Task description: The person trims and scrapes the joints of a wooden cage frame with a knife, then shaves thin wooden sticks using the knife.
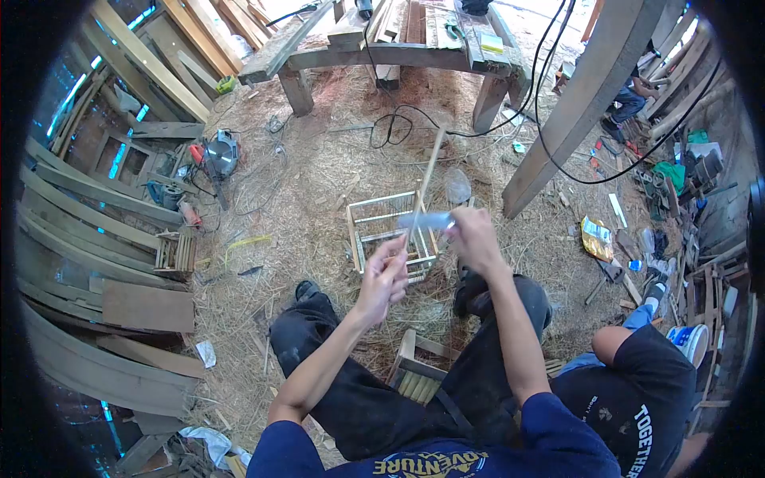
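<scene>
My left hand [386, 280] is closed round the lower end of a thin wooden strip [433, 163], which slants up and away from me. In my right hand [476, 240] is a knife [426, 221]; its pale blade is smeared by motion and lies across the strip just above my left fingers. The handle is mostly hidden in my fist. Below and beyond both hands, a small open frame of thin wooden sticks [351, 227] stands on the floor. Part of it is covered by my hands and the blade.
A wooden workbench [382, 57] stands ahead, with a post [586, 103] to its right. Black cable [392, 127] crosses the shavings-covered floor. A circular saw [221, 153] lies left. Close on my right sits another person [629, 390]. A slatted wooden piece [418, 386] is between my legs.
</scene>
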### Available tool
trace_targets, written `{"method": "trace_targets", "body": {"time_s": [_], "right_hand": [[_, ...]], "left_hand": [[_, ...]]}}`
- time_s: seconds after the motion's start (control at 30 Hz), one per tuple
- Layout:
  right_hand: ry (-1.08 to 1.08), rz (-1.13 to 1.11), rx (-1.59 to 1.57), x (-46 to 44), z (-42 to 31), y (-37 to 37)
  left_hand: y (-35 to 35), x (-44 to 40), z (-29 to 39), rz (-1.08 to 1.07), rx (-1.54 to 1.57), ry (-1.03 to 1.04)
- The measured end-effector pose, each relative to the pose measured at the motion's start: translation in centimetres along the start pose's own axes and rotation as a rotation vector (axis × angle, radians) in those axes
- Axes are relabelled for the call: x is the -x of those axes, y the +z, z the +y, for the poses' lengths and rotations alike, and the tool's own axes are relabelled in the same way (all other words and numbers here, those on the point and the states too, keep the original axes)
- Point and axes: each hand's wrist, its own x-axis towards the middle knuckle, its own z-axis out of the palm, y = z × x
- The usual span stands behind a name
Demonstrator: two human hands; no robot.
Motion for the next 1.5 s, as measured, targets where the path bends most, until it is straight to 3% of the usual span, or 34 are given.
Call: {"method": "trace_targets", "body": {"time_s": [0.03,0.2,0.3,0.47,0.6,0.7,0.83,0.93,1.13,1.23,1.33,1.5], "right_hand": [[0.069,0.035,0.060,-0.2,0.9,-0.6],[-0.035,0.027,0.066,0.2,1.0,-0.2],[0.010,0.010,0.048,0.1,-0.1,0.9],[-0.056,0.037,-0.026,-1.3,-1.7,2.7],[0.086,-0.071,-0.131,-1.6,-3.0,3.2],[0.043,-0.180,-0.163,-1.4,-2.9,3.3],[-0.105,0.091,-0.150,-1.0,-3.0,3.5],[-0.158,0.057,0.017,-1.2,-2.4,1.7],[-0.197,0.068,0.049,-0.6,-1.6,0.5],[-0.172,0.016,0.045,-0.2,-1.2,-0.5],[0.001,0.196,0.060,0.2,2.2,-0.7],[0.134,0.098,0.191,2.5,4.6,-2.2]], "left_hand": [[0.1,0.7,0.2,-0.021,-0.011,-0.006],[-1.7,1.4,-0.4,-0.039,0.058,-0.086],[-2.3,0.2,0.4,0.074,-0.045,-0.094],[-3.1,-1.1,0.9,0.062,-0.059,0.078],[-2.5,-1.4,1.8,0.158,-0.037,0.113],[-2.8,-2.0,1.6,0.116,-0.090,0.061],[-1.5,-1.7,-0.2,0.047,-0.027,0.003],[-0.6,-0.9,-0.2,0.006,-0.017,-0.031],[0.7,-0.1,0.2,-0.002,0.053,-0.119],[1.2,0.1,0.3,-0.001,0.048,-0.149],[1.0,1.4,0.8,-0.022,-0.013,-0.149],[-1.7,1.0,-0.9,-0.043,-0.114,-0.214]]}}
